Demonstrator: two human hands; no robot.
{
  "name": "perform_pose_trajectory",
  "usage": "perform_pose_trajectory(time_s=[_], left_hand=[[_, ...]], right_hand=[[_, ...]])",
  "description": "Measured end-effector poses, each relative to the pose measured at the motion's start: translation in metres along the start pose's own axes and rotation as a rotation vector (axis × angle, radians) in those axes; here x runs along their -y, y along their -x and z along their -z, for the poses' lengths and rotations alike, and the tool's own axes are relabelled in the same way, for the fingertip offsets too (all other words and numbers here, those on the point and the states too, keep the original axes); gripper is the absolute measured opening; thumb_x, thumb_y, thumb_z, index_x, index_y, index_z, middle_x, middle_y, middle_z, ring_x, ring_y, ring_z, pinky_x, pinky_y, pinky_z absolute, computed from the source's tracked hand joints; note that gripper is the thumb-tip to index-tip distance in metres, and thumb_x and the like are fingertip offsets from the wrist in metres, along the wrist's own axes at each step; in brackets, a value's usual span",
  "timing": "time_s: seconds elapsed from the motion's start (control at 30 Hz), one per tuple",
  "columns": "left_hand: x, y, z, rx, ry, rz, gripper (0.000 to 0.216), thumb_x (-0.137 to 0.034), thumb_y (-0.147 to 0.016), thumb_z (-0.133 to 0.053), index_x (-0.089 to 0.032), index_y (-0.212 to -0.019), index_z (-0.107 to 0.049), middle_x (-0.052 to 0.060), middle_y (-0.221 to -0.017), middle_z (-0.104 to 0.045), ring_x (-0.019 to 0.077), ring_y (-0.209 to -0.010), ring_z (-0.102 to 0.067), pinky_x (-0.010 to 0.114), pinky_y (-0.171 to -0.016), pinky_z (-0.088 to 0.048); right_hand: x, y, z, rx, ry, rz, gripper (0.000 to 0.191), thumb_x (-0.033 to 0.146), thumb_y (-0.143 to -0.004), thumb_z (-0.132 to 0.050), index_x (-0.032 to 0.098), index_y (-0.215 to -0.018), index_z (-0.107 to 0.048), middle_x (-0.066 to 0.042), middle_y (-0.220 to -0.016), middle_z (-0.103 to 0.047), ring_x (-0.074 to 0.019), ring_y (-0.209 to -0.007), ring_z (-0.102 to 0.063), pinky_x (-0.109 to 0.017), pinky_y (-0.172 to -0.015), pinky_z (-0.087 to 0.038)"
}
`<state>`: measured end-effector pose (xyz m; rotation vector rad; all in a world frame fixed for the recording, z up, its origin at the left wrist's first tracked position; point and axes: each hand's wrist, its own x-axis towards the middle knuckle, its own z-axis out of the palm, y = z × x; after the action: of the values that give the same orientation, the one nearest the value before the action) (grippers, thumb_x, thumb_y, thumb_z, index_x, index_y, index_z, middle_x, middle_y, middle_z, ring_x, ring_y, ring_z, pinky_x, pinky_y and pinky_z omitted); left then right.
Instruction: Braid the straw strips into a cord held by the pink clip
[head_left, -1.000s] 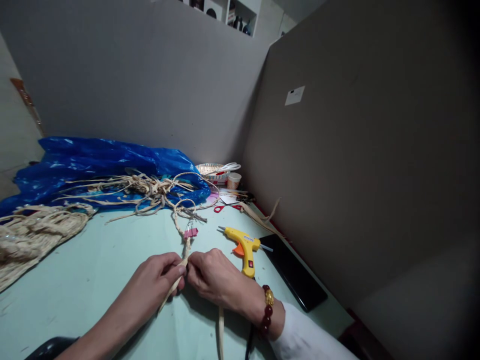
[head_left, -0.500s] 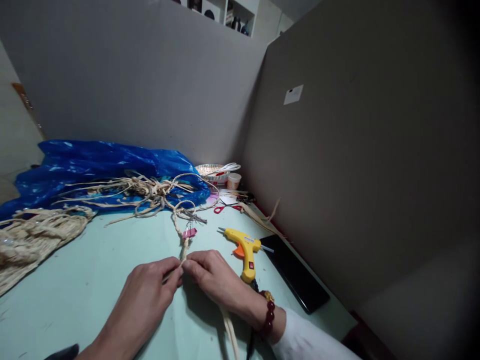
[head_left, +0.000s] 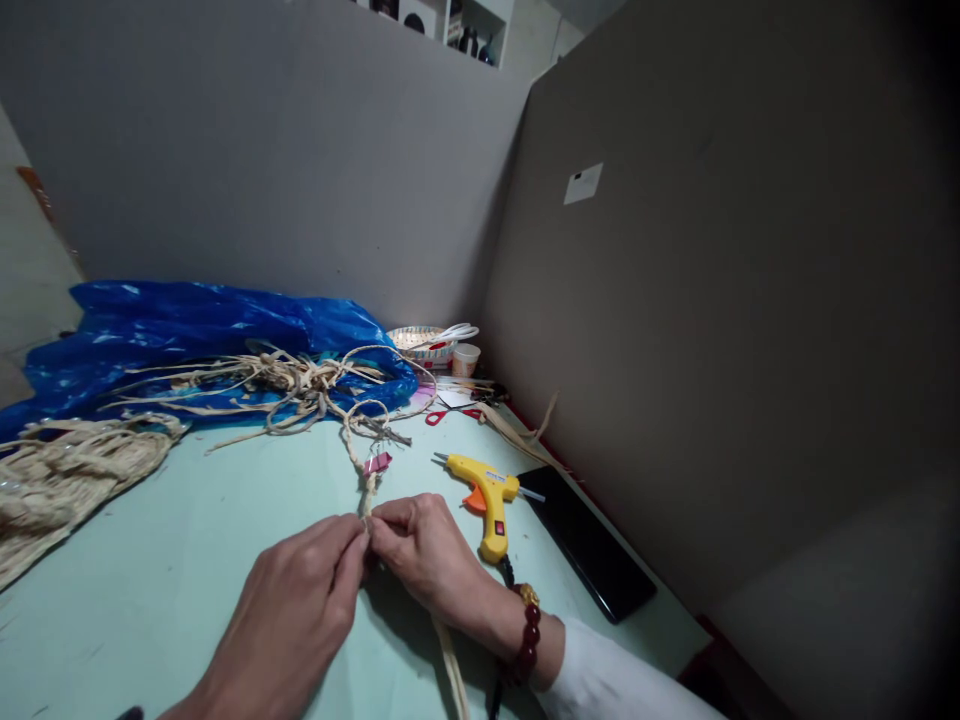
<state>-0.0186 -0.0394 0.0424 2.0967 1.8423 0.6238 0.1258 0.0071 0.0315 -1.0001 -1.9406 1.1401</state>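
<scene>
In the head view, the braided cord (head_left: 368, 497) ran down the pale green table (head_left: 225, 520) from a pink clip (head_left: 377, 464) to the fingertips of both hands; the likeliest trouble, as I judged it, lay at that pinch, since the fingers were working on a very short length and a slackened thumb could have let the plait loosen; a hard pull towards the body might also have dragged the cord out of the clip, whose hold was too small to make out; the pale strip (head_left: 451, 670) hanging below the right wrist could have snagged on the black cable (head_left: 507, 570) of the glue gun (head_left: 493, 505), which lay just beside that hand.

The left hand (head_left: 300, 595) came in from the lower left, back upward, thumb and forefinger closed together on the cord's near end; the right hand (head_left: 424, 550) reached in from the lower right, wrist resting low, knuckles raised, its thumb and forefinger pinched against the same spot; the tips nearly touched; the remaining fingers were curled under, and what they held I could not tell.
</scene>
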Motion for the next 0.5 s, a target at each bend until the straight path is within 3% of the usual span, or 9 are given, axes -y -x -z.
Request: perform_pose_trajectory(time_s=[0.07, 0.2, 0.3, 0.4, 0.5], left_hand=[[-0.002, 0.007, -0.009, 0.002, -0.018, -0.036, 0.035, -0.033, -0.093, -0.028, -0.023, -0.077, -0.057, 0.007, -0.079, -0.068, 0.0239, -0.074, -0.065, 0.037, -0.071, -0.045], [-0.003, 0.013, -0.025, 0.102, -0.108, -0.126, 0.037, -0.024, -0.091, -0.027, -0.02, -0.091, -0.064, 0.013, -0.091, -0.07, 0.0286, -0.085, -0.068, 0.044, -0.079, -0.051], [-0.004, 0.011, -0.028, 0.144, -0.188, -0.156, 0.04, -0.012, -0.087, -0.028, -0.017, -0.103, -0.065, 0.018, -0.109, -0.068, 0.0295, -0.101, -0.067, 0.045, -0.087, -0.052], [-0.007, 0.01, -0.028, 0.158, -0.283, -0.178, 0.049, 0.0, -0.078, -0.03, -0.014, -0.108, -0.065, 0.018, -0.116, -0.067, 0.0294, -0.108, -0.065, 0.044, -0.089, -0.052], [-0.008, 0.012, -0.022, 0.121, -0.283, -0.209, 0.043, -0.007, -0.083, -0.033, -0.016, -0.106, -0.067, 0.016, -0.107, -0.071, 0.0297, -0.095, -0.068, 0.041, -0.077, -0.053]], right_hand=[[0.0, -0.001, 0.002, 0.019, -0.085, 0.002, 0.031, 0.018, -0.082, -0.05, 0.015, -0.052, -0.043, 0.005, -0.051, -0.035, -0.0072, -0.052, -0.03, -0.021, -0.048, -0.022], [0.0, -0.005, 0.005, 0.117, -0.421, -0.126, 0.019, 0.02, -0.08, -0.054, 0.012, -0.064, -0.059, 0.002, -0.058, -0.047, -0.0085, -0.056, -0.036, -0.021, -0.052, -0.027], [0.001, -0.006, 0.004, 0.182, -0.634, -0.256, 0.016, 0.021, -0.078, -0.057, 0.01, -0.074, -0.066, 0.003, -0.056, -0.047, -0.0069, -0.05, -0.034, -0.02, -0.05, -0.025], [-0.002, -0.006, 0.002, 0.196, -0.661, -0.269, 0.017, 0.024, -0.077, -0.059, 0.009, -0.075, -0.067, 0.001, -0.058, -0.051, -0.007, -0.052, -0.039, -0.02, -0.051, -0.026], [-0.005, -0.007, 0.002, 0.167, -0.588, -0.202, 0.018, 0.026, -0.077, -0.061, 0.01, -0.072, -0.066, -0.002, -0.064, -0.057, -0.0101, -0.059, -0.047, -0.021, -0.055, -0.031]])
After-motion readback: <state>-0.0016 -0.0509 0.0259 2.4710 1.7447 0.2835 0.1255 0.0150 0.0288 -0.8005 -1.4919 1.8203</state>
